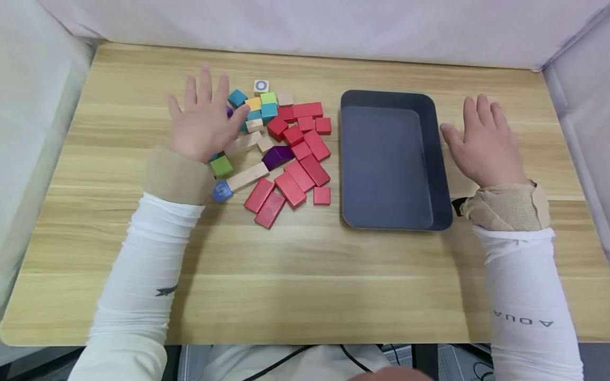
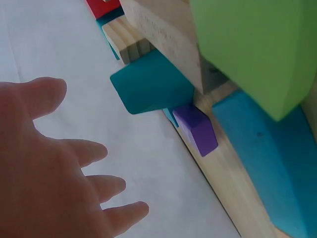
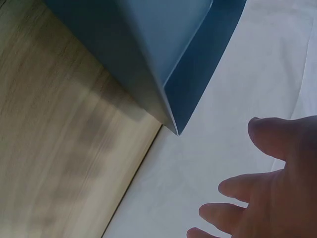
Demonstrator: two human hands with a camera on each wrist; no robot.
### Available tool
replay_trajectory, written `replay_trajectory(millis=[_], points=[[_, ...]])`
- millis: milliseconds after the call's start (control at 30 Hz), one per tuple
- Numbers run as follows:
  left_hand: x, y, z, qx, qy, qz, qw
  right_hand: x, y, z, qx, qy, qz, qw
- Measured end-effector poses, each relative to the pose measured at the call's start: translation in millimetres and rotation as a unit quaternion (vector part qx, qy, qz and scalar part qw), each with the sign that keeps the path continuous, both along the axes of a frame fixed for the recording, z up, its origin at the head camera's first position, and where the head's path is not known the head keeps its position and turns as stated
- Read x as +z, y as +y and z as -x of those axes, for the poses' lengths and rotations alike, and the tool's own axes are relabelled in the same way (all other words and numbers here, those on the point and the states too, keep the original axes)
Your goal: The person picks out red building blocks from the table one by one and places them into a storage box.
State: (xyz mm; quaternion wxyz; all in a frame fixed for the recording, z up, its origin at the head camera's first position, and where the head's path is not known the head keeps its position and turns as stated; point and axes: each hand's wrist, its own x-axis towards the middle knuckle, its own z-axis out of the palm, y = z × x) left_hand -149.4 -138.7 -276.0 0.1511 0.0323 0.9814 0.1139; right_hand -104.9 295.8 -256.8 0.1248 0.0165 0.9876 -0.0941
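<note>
My left hand, fingers spread and straight, is over the left side of a heap of wooden blocks. Red blocks make up the heap's right part. Beside the left hand are a green block, a purple block, a plain wood block and a blue cube. In the left wrist view a teal block and a small purple block lie beyond the fingers. My right hand is stretched out flat just right of a dark grey tray. Neither hand holds anything.
The tray stands right of the blocks on a wooden table. White cloth walls rise behind the table and at both sides. A white cube with a ring mark sits at the heap's far edge. Black cables hang below the front edge.
</note>
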Motion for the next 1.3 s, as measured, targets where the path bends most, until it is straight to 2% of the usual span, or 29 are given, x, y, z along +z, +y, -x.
replay_trajectory(millis=[167,300,433,533,633,700,833,967,1100,1200,1300], points=[[1.3,3.8,-2.5,-0.015,0.006,0.002,0.9999,-1.7,0,-2.6,-0.006,0.0,0.008,1.0],[5.0,11.5,-11.8,-0.038,0.012,0.002,0.9992,-2.6,-1,-7.6,0.003,0.007,0.027,0.9996],[10.8,26.7,-28.3,-0.093,0.045,-0.01,0.9946,-3.8,-4,-14.4,0.006,0.003,0.071,0.9975],[12.7,44.2,-43.9,-0.157,0.072,-0.032,0.9844,-5.2,-2,-24.9,0.008,-0.013,0.112,0.9936],[11.6,61.1,-60.9,-0.222,0.069,-0.045,0.9716,-11.6,2,-36.9,0.014,-0.049,0.162,0.9854],[9.5,70.7,-71.6,-0.258,0.056,-0.032,0.9639,-20.0,6,-44.5,0.014,-0.082,0.196,0.9771],[4.2,85.0,-86.9,-0.305,0.043,0.017,0.9513,-39.5,16,-54.7,0.011,-0.142,0.241,0.9599],[-1.9,91.3,-88.7,-0.315,0.063,0.039,0.9461,-53.8,28,-59.4,0.021,-0.15,0.278,0.9485],[-5.9,92.5,-85.5,-0.307,0.076,0.036,0.9478,-58.5,37,-62.7,0.038,-0.157,0.321,0.9333],[-7.0,91.2,-84.8,-0.302,0.08,0.033,0.9496,-59.4,36,-62.1,0.054,-0.155,0.322,0.9323],[-7.9,87.9,-84.6,-0.296,0.08,0.033,0.9513,-59.8,30,-57.8,0.059,-0.148,0.308,0.938]])
